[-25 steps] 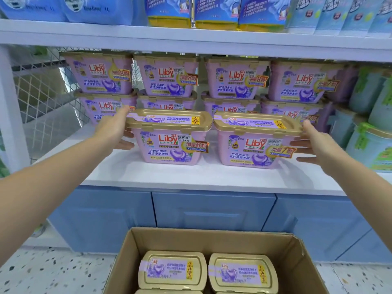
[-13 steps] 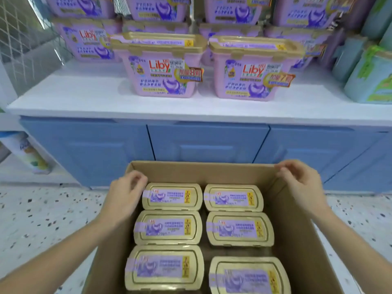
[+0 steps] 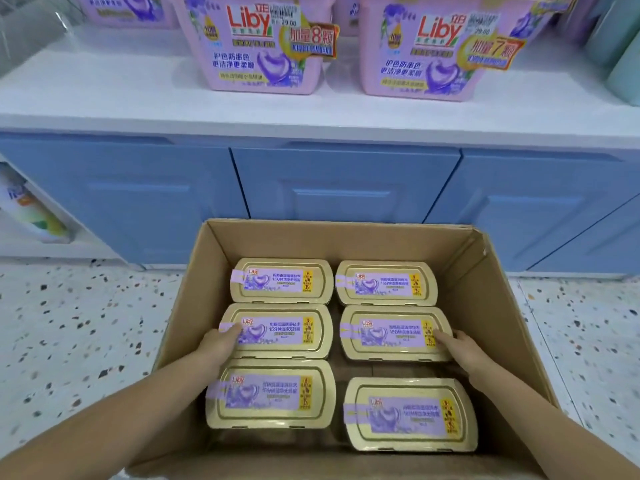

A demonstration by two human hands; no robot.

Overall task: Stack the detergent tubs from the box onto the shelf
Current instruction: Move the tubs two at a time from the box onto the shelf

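1. The left hand [image 3: 221, 342] lay on the left end of the middle-left tub [image 3: 277, 330], fingers on its lid; whether it gripped could not be told.
2. The right hand [image 3: 459, 348] touched the right end of the middle-right tub [image 3: 394, 332], its grip likewise unclear.
3. Six gold-lidded tubs sat in the cardboard box [image 3: 498, 306], in two columns of three.
4. Two pink tubs stood fully visible at the front of the white shelf [image 3: 104, 98] above, parts of others behind.
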